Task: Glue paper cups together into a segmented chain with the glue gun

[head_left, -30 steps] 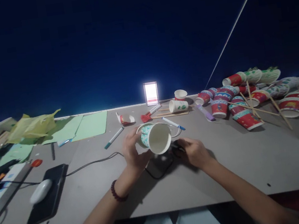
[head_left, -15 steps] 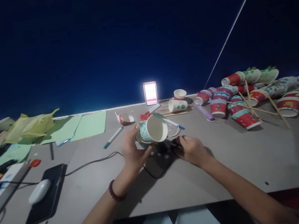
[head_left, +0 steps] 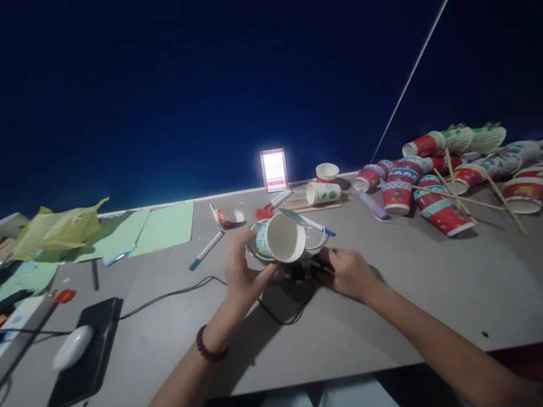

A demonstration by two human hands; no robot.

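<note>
My left hand (head_left: 244, 268) is wrapped round a paper cup (head_left: 285, 237) with a teal-and-white pattern. The cup is tipped so that its open white mouth faces me. Just right of it, my right hand (head_left: 346, 272) is closed on a black corded tool (head_left: 318, 265), mostly hidden by the fingers and in shadow; its exact kind does not show. The tool's front part lies under the cup's lower right side. A thin black cord (head_left: 288, 322) loops on the table below the two hands.
Paper-cup chains with sticks (head_left: 446, 202) cover the right side. Behind my hands lie a loose cup (head_left: 323, 191), a marker (head_left: 206, 250) and a cut cup piece (head_left: 227, 216). At left are green paper (head_left: 164, 229), a phone (head_left: 97, 349) with a white case (head_left: 73, 347), and a power strip (head_left: 12, 341).
The cup in my left hand has shifted very slightly down. Both hands keep their grips, and my right hand stays almost in place beside the cup.
</note>
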